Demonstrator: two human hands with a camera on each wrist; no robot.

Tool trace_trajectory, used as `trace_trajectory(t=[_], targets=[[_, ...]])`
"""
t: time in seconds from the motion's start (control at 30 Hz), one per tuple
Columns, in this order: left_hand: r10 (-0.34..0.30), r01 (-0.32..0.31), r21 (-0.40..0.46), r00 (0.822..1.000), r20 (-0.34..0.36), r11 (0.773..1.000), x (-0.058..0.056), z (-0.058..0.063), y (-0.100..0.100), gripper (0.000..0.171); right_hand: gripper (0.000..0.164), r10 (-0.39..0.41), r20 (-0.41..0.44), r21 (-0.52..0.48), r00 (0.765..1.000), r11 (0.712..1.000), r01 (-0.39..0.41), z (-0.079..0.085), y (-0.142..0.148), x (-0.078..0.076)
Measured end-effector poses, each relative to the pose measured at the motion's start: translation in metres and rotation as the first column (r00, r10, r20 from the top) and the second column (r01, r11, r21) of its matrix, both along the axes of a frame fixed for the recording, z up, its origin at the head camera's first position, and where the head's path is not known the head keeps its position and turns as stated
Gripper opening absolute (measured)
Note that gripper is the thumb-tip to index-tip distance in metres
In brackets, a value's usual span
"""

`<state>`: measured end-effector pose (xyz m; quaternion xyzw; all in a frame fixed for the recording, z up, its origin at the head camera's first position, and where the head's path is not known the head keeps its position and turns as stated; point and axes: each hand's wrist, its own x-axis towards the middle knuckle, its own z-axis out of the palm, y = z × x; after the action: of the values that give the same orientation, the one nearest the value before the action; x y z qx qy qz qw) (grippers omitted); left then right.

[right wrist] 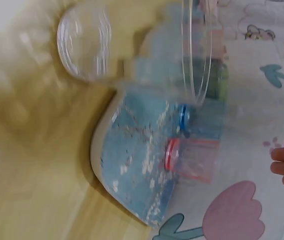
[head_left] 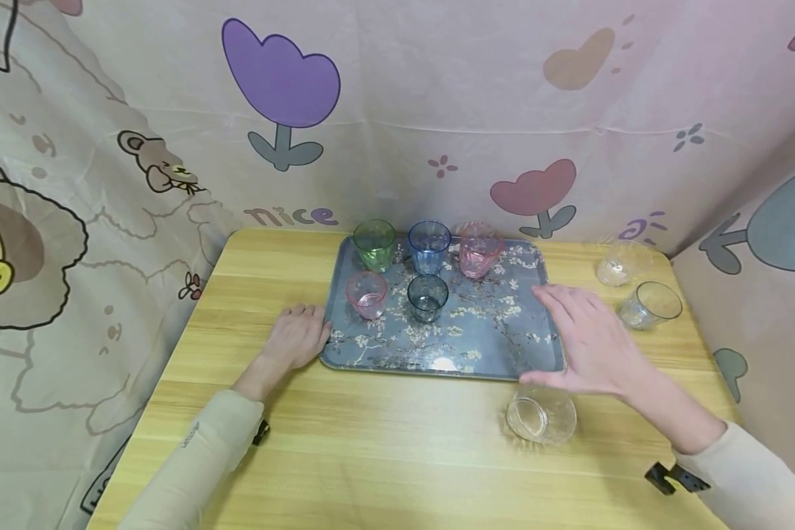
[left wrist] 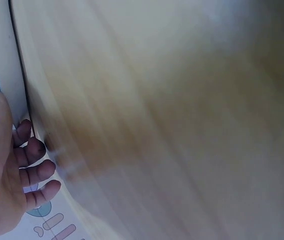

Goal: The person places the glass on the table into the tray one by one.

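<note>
A grey-blue tray with a blossom pattern [head_left: 483, 331] lies on the table. It carries a green glass [head_left: 375, 250], a blue glass [head_left: 429, 250], a larger pink glass [head_left: 478, 252], a smaller pink glass [head_left: 367, 298] and a dark grey glass [head_left: 428, 300]. My left hand [head_left: 298, 337] rests at the tray's left edge, fingers loosely bent. Thumb and fingers spread wide, my right hand [head_left: 586, 342] is over the tray's right end, holding nothing. Just below it, a clear glass [head_left: 550, 423] stands in front of the tray; the right wrist view shows this clear glass [right wrist: 89, 45] close up.
Another clear glass [head_left: 619, 266] and a grey-tinted glass [head_left: 651, 305] stand on the table [head_left: 397, 456] right of the tray. A patterned cloth [head_left: 397, 88] hangs behind the table and along both sides.
</note>
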<state>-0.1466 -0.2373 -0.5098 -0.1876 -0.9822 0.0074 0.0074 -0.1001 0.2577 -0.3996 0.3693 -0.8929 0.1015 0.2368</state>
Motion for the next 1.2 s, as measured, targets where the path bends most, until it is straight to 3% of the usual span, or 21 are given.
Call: trace_trajectory(t=[0.57,1.2], targets=[[-0.001,0.001,-0.015,1.000,-0.008,1.000,-0.001,0.001,0.001,0.039,0.126,0.024,0.010,0.155,1.000,0.988,-0.025,-0.025,0.001,0.054],[-0.003,0.003,-0.028,1.000,-0.016,1.000,-0.001,0.000,0.000,0.036,0.117,0.043,0.028,0.113,0.999,0.993,-0.046,-0.056,0.004,0.066]])
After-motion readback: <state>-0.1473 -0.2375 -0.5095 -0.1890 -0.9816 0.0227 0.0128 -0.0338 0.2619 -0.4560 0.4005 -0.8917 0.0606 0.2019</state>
